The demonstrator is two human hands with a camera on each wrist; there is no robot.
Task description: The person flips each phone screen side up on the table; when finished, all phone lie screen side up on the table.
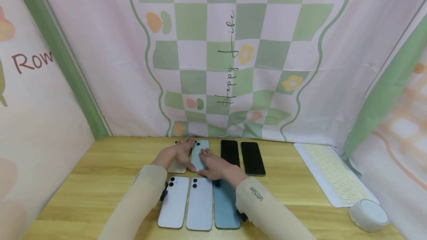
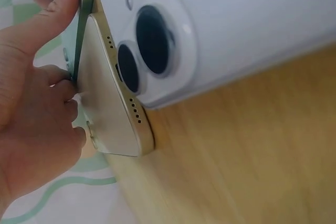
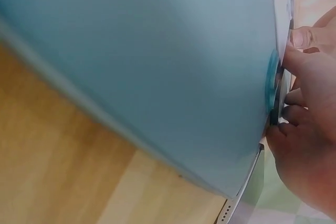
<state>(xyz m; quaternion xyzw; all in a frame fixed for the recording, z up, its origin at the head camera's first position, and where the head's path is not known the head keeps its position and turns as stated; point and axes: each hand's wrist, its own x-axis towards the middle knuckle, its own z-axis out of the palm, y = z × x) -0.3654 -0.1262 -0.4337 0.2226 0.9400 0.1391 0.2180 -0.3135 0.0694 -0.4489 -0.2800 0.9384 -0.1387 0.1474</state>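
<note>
"Both hands frame the mint-green smartphone: the left hand spreads thumb and fingers along its left side, and the right hand lays its fingers on the right."

"Pinching it?"

"No pinch shows; how hard they press I cannot tell."

"Where does it lie?"

"Flat on the wooden table, back row, lens side up, between the cream smartphone, which the left hand partly covers, and two black-faced smartphones."

"Why a hand on each side?"

"Probably to steady it; touches from opposite sides let it be nudged without spinning."

"And the front row?"

"A white smartphone, a pale lavender smartphone and a teal smartphone lie side by side, backs up, perhaps so their colours are easy to compare."

"What sits off to the right?"

"A keyboard and a round white device, well apart from the hands, which likely leaves the forearms elbow room."
</note>
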